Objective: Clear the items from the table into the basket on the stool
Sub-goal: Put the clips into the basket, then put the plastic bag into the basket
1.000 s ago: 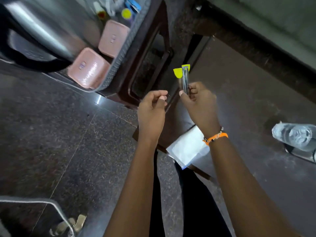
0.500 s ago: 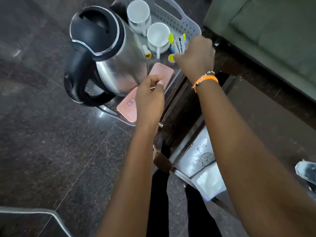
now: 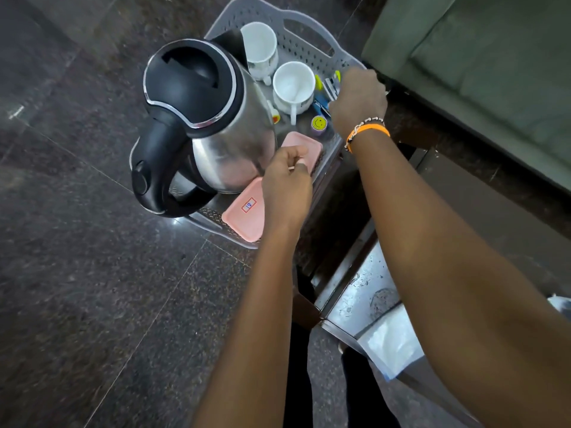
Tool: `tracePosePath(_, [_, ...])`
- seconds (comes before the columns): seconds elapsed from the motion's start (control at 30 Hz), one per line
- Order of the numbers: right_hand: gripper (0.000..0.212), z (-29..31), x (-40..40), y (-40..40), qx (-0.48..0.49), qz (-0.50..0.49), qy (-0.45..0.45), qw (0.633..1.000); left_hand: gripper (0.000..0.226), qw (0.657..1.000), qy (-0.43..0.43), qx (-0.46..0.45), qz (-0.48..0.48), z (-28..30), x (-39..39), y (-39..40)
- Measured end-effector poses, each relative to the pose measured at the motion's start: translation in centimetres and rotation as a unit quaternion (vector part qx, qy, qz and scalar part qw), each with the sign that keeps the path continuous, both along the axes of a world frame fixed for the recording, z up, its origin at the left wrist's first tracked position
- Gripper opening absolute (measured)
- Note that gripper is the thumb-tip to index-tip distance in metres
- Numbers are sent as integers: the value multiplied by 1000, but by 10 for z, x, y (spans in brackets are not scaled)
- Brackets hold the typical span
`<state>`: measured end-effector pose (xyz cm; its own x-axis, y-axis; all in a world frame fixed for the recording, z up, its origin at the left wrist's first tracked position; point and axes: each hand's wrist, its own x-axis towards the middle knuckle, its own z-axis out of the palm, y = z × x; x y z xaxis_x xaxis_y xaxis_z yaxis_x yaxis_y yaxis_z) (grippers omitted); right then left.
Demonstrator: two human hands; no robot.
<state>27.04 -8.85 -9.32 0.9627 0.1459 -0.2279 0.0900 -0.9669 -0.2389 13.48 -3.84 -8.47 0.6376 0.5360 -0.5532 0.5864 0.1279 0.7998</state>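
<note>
A grey perforated basket (image 3: 309,35) stands on a dark wooden stool (image 3: 336,211). It holds a steel kettle with a black lid (image 3: 197,118), two white cups (image 3: 292,84), two pink lidded boxes (image 3: 247,211) and a yellow smiley-faced item (image 3: 319,123). My right hand (image 3: 358,100) is over the basket's right side, shut on metal clips with yellow-green tips (image 3: 331,86). My left hand (image 3: 287,183) hovers above the pink boxes with fingers pinched on a thin small pin-like thing that is hard to make out.
A glass-topped table (image 3: 364,301) with a white packet (image 3: 389,341) on it lies at the lower right. A green sofa (image 3: 482,66) fills the upper right. Dark stone floor (image 3: 77,273) spreads to the left.
Both hands moved from above the table over to the basket. The right hand lowered the clips beside the cups; the left hand now hovers over the pink boxes.
</note>
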Motion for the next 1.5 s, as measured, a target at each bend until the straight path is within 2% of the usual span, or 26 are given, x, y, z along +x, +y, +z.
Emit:
tracePosePath(0.13, [28,1,1,0,14,-1,-9,1000,31,1000,-6,11,-21,1,7,1])
tracePosePath(0.27, [35,3,-15,-15,76,5,0,997,31,1000,-19,2,-15,2,4,-1])
tracePosePath(0.4, [31,12,-51,-44,200,-70,7,977,30,999,-35,-16,-29,2,-14,-12])
tracePosePath(0.5, [31,13,-88,-79,253,-122,54,958,28,998,-38,-29,-46,-1,-31,-27])
tracePosePath(0.7, [21,-17,-158,-168,195,-195,150,949,22,989,23,-49,-137,-25,-66,-69])
tracePosePath(0.87, [25,-45,-220,-237,151,-284,195,927,26,940,162,-77,-291,-61,-110,-121])
tracePosePath(0.97, [36,-68,-261,-266,137,-366,217,895,38,896,228,-50,-378,-74,-139,-152])
tracePosePath(1.03, [34,-84,-280,-276,147,-427,256,855,47,869,234,-24,-436,-81,-147,-167])
tracePosePath(1.13, [39,-100,-300,-290,250,-526,325,745,56,824,251,27,-507,-92,-154,-191])
tracePosePath(1.23, [44,-110,-314,-296,345,-580,314,668,55,811,281,64,-509,-102,-162,-205])
tracePosePath(1.27, [37,-108,-316,-297,369,-585,311,652,49,817,286,63,-496,-104,-165,-207])
tracePosePath(1.37, [16,-96,-313,-305,458,-538,346,617,41,899,280,-85,-326,-103,-172,-212])
tracePosePath(1.43, [32,-88,-307,-312,499,-501,358,610,45,914,261,-168,-260,-99,-174,-213])
tracePosePath(1.5, [40,-80,-299,-315,525,-472,338,623,53,922,237,-204,-227,-95,-174,-218])
